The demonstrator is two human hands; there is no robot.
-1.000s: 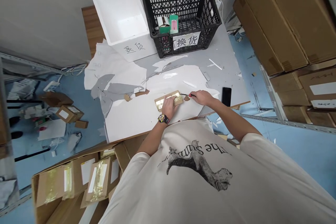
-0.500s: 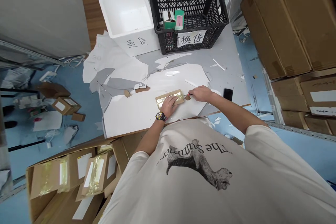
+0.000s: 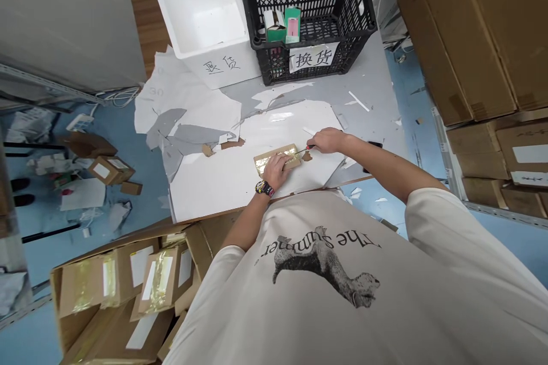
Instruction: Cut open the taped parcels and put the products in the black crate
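A small cardboard box [image 3: 293, 151] wrapped in shiny yellowish tape lies flat on the table. My left hand [image 3: 276, 169], with a watch on the wrist, rests on top of the box with its fingers stretched across it. Just to the right, my right hand [image 3: 329, 141] is closed around the handle of a thin metal tool [image 3: 306, 148] with red and black on its grip. The tool's narrow shaft points left and lies over the box's tape near my left fingertips. Whether it is a screwdriver or a blade, I cannot tell.
A white foam bin [image 3: 222, 63] and a black plastic crate [image 3: 308, 45] with small green boxes stand at the table's back. Torn white sheeting [image 3: 205, 182] covers the tabletop. A phone [image 3: 375, 144] is partly behind my right forearm. A large carton [image 3: 60, 308] of parcels stands lower left.
The tool's shaft shows more clearly over the box, and my right hand sits slightly higher in view. My right forearm now covers much of the phone. My left hand stays on the box.
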